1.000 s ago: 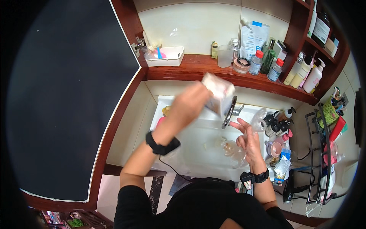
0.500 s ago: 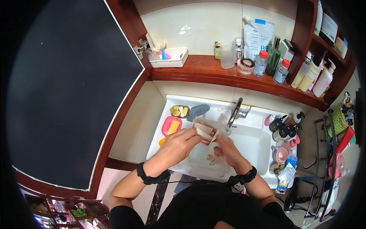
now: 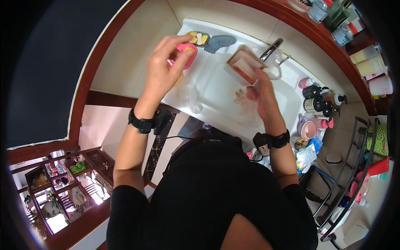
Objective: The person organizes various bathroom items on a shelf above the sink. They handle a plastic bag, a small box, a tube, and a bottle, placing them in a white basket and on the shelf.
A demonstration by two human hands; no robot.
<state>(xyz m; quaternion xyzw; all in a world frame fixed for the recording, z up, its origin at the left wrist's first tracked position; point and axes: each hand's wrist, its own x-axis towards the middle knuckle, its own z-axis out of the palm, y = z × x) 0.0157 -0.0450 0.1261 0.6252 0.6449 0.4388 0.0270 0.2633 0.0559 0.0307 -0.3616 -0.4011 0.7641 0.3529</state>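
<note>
"Where's the box point(image 3: 238, 74) hanging?"
"Over the sink point(image 3: 210, 71); the right hand point(image 3: 266, 93) is pinching its side."
"Progress?"
"It's looking opened, not emptied: pale contents point(image 3: 246, 65) are sitting inside."
"The left hand point(image 3: 162, 64)?"
"Spreading by the pink dish point(image 3: 192, 60), apparently holding nothing."
"Room?"
"White sink is showing between dish and box; the faucet point(image 3: 271, 49) is crowding the right."

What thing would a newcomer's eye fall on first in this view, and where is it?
Probably the box in the right hand, above the white sink near the faucet. Next, perhaps, the bright pink dish at the sink's left side, partly hidden by the left hand.
</note>
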